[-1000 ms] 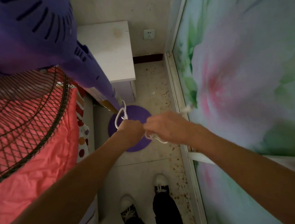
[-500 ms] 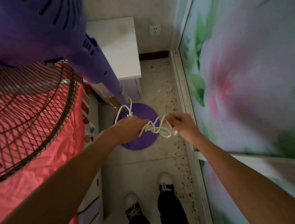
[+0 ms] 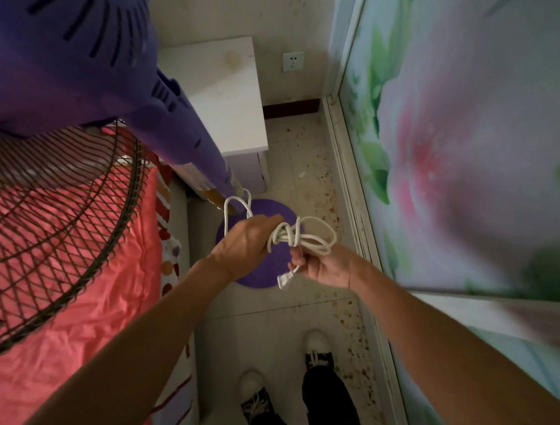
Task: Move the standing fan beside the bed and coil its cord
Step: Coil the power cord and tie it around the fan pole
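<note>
The purple standing fan (image 3: 55, 62) fills the upper left, its wire grille (image 3: 52, 215) over the bed and its round purple base (image 3: 260, 271) on the floor below my hands. Its white cord (image 3: 302, 235) is bunched in loops between my hands. My left hand (image 3: 244, 242) grips the loops, and a cord loop rises from it toward the fan pole. My right hand (image 3: 324, 266) pinches the cord's end just above the white plug (image 3: 283, 280), which hangs down.
The bed with a pink cover (image 3: 61, 316) lies on the left. A white nightstand (image 3: 227, 91) stands against the back wall near a wall socket (image 3: 292, 61). A flower-printed sliding door (image 3: 467, 128) runs along the right. My feet (image 3: 286, 381) stand on the tiled floor strip.
My right hand has moved down and under the bundle, wrapping the cord's end around the loops; the plug now hangs below. My left hand keeps holding the loops.
</note>
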`<act>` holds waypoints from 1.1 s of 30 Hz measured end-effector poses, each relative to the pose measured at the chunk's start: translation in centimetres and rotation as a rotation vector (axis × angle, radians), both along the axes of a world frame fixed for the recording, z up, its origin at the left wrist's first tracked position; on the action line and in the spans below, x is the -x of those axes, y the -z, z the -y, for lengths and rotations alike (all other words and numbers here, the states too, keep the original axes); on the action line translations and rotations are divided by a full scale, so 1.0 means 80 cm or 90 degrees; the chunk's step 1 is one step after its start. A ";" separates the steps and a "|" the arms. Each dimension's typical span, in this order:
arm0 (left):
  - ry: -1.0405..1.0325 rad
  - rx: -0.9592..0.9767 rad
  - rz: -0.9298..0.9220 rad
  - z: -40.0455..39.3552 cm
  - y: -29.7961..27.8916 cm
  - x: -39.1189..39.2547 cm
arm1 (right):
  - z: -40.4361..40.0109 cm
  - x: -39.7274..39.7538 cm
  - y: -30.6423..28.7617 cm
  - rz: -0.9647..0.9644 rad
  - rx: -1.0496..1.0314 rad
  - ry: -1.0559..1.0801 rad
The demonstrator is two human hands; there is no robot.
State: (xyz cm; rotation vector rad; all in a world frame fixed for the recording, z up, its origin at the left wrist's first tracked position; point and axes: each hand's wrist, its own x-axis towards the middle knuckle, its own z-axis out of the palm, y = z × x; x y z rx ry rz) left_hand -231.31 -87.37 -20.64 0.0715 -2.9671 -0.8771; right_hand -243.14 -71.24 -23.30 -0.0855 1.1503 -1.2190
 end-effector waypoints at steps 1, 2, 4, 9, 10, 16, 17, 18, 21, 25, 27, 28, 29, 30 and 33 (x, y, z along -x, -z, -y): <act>-0.004 0.002 0.001 -0.001 0.002 -0.003 | -0.005 -0.012 0.001 0.002 0.009 0.014; -0.010 0.008 0.006 -0.003 0.005 -0.005 | -0.007 -0.025 0.000 -0.006 0.004 0.021; -0.041 0.046 0.091 -0.009 0.011 -0.006 | -0.008 -0.051 -0.008 -0.131 -0.028 -0.039; -0.059 0.292 0.416 -0.035 0.020 0.017 | -0.013 -0.065 -0.042 -0.763 -0.050 -0.387; -0.028 0.329 0.432 -0.038 0.020 0.021 | -0.012 -0.052 -0.048 -0.856 -0.045 -0.454; 0.136 0.290 0.417 -0.019 0.033 0.017 | 0.008 0.041 -0.054 -1.024 0.105 -0.429; 0.139 0.253 0.381 -0.014 0.035 0.012 | 0.007 0.047 -0.042 -0.932 0.088 -0.337; 0.129 0.216 0.341 -0.010 0.036 0.007 | 0.006 0.049 -0.030 -0.827 0.060 -0.260; 0.086 0.126 0.215 -0.006 0.042 -0.007 | 0.002 0.024 0.011 -0.493 -0.043 -0.106; -0.002 0.078 0.179 -0.005 0.050 -0.021 | -0.001 -0.022 0.030 -0.135 -0.121 -0.056; -0.050 0.085 0.213 -0.002 0.052 -0.024 | 0.000 -0.032 0.030 -0.121 -0.127 -0.048; -0.054 0.105 0.244 -0.002 0.051 -0.024 | 0.003 -0.032 0.026 -0.139 -0.136 -0.062; -0.046 0.131 0.280 -0.003 0.051 -0.022 | 0.003 -0.030 0.022 -0.169 -0.150 -0.096; -0.033 0.160 0.313 -0.004 0.051 -0.021 | 0.004 -0.027 0.015 -0.204 -0.155 -0.139; -0.030 0.190 0.349 -0.009 0.051 -0.016 | 0.004 -0.032 0.003 -0.446 -0.024 -0.267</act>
